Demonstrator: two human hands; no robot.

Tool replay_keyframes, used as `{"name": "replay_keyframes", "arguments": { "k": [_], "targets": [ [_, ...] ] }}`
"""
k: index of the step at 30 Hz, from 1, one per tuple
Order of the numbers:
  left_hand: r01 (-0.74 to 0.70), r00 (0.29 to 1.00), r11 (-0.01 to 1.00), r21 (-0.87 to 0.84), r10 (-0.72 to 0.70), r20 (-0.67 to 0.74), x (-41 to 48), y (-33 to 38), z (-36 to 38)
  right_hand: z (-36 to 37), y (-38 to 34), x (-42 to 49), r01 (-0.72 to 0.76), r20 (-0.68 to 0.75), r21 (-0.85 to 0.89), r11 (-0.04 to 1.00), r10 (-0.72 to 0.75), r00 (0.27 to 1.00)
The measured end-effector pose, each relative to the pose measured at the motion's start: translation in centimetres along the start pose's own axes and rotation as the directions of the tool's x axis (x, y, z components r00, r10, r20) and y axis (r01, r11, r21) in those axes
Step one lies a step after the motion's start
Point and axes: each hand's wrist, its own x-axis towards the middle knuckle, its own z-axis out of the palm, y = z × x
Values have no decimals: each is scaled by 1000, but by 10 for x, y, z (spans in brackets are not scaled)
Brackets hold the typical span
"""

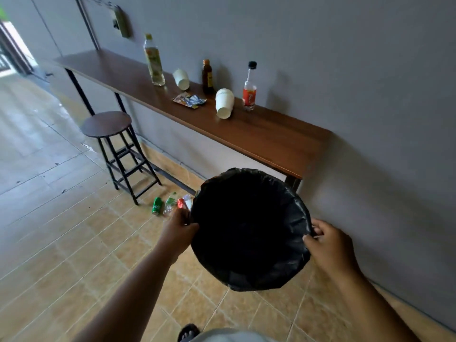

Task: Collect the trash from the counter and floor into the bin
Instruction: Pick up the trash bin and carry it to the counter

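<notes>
A round bin [249, 230] lined with a black bag hangs in front of me above the floor. My left hand [179, 230] grips its left rim and my right hand [330, 245] grips its right rim. On the wooden counter [271, 141] stand a tall oil bottle [154, 60], a brown bottle [207, 76] and a red-labelled bottle [249, 87]. Two white paper cups [181, 79] [224, 103] lie tipped over there, next to crumpled wrappers [189, 99]. On the floor lie a green can [157, 205], a crushed clear bottle [169, 204] and a red can [181, 203], partly hidden by the bin.
A round stool [106, 123] with black legs stands left of the floor trash, by the counter. The counter runs along a grey wall [370, 95]. Tan floor tiles [74, 255] spread to the left and toward me. A dark shoe tip [188, 332] shows at the bottom.
</notes>
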Motion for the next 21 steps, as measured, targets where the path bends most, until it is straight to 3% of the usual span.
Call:
{"name": "replay_keyframes", "arguments": {
  "k": [8,21],
  "targets": [
    [30,975,998,-46,-40,-220,20,-29,-128,102,-109,26,149,155,26,988,-152,976],
    [94,919,989,-111,-129,-373,49,-65,-253,231,-222,65,184,356,183,966,-239,903]
  ]
}}
